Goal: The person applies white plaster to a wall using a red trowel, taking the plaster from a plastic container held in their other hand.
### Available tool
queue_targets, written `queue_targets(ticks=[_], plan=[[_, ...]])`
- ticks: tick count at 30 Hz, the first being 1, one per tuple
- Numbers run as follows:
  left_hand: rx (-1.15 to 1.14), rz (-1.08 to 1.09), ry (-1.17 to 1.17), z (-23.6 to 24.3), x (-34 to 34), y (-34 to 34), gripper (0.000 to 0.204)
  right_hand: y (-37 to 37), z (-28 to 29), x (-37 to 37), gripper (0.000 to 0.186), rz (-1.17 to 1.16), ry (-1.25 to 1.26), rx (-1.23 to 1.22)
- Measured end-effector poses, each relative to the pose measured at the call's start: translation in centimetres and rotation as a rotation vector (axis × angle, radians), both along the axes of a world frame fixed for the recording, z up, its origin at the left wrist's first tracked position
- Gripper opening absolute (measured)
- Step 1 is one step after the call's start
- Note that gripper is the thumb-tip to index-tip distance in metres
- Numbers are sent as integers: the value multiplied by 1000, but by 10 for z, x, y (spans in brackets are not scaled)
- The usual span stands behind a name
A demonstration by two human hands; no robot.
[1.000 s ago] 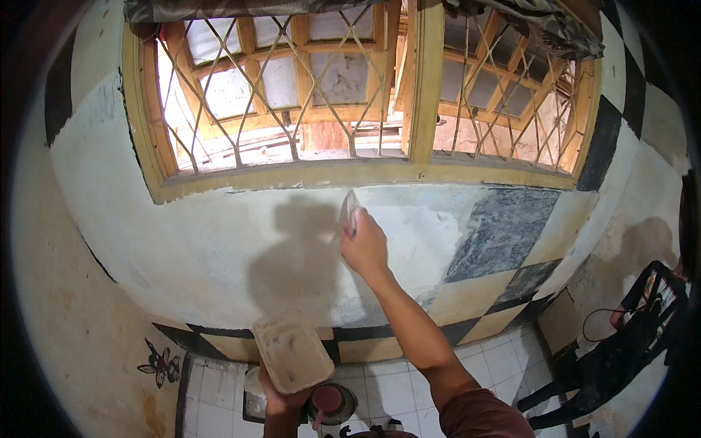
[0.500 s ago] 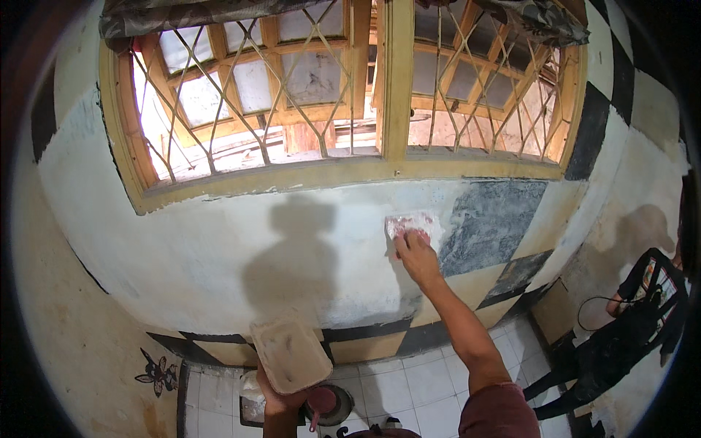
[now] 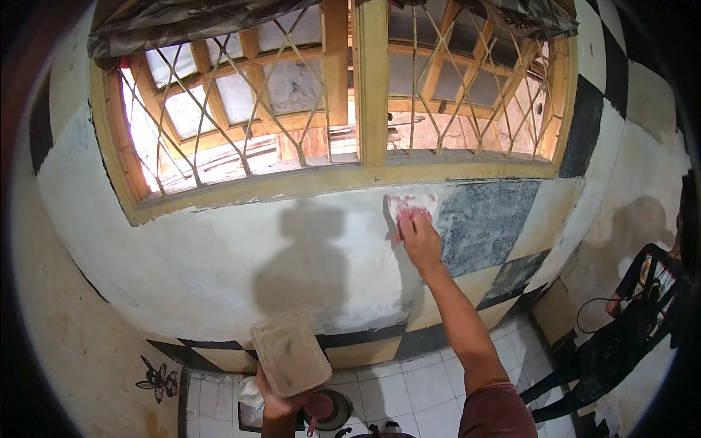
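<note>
My right hand (image 3: 420,244) grips a flat red scraper (image 3: 407,212) smeared with white paste, its blade on the white-coated wall (image 3: 343,241) just below the yellow window frame, beside a rough dark-grey painted square (image 3: 478,223). My left hand (image 3: 276,393) holds a shallow rectangular tray (image 3: 290,356) coated with beige residue, low in front of the wall. The wall's lower band has black and beige checks.
A window (image 3: 248,80) has diagonal bars, with bunched cloth above. A person (image 3: 628,328) in black stands at the right with a looped cable. A pink dipper (image 3: 318,405) rests on a round container on the tiled floor (image 3: 423,379), near a white bag (image 3: 250,390).
My right hand went from edge-on scraper near the middle to blade flat farther right, then moved slightly up. My left hand still holds the tray. The view has shifted slightly.
</note>
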State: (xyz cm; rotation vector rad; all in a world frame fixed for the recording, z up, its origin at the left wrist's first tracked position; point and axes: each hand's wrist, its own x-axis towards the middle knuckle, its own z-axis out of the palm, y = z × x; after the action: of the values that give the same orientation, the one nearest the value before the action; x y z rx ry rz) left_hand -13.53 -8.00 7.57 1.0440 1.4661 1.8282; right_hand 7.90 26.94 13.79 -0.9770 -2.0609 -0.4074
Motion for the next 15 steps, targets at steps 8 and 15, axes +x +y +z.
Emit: queue_targets(ticks=[8, 15], plan=[[48, 60, 214, -4, 8, 1, 80, -40, -58, 13, 25, 130, -40, -119], [71, 3, -248, -1, 7, -4, 82, -28, -6, 39, 25, -112, 928, -219]])
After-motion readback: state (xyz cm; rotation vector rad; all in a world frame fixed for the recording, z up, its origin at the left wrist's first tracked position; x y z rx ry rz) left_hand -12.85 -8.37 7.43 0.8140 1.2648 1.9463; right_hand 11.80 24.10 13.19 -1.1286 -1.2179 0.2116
